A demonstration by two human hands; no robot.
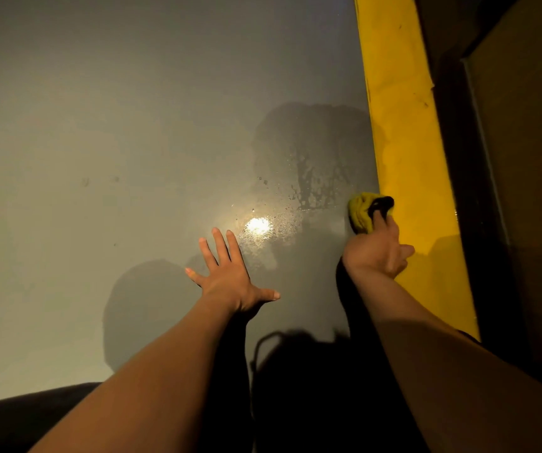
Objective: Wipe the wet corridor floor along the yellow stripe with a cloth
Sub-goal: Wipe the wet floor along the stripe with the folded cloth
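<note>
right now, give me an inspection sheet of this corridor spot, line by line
surface: grey floor, wet streaks and droplets beside the stripe, bright light glare on the wet patch
job's things: yellow stripe along the right edge of the floor; yellow cloth, bunched, at the stripe's left edge
clutter: nothing seen
hands: left hand flat on the floor, fingers spread; right hand grips the cloth
cables: nothing seen
surroundings: dark wall or door panel right of the stripe; shadows of the arms and head on the floor
</note>
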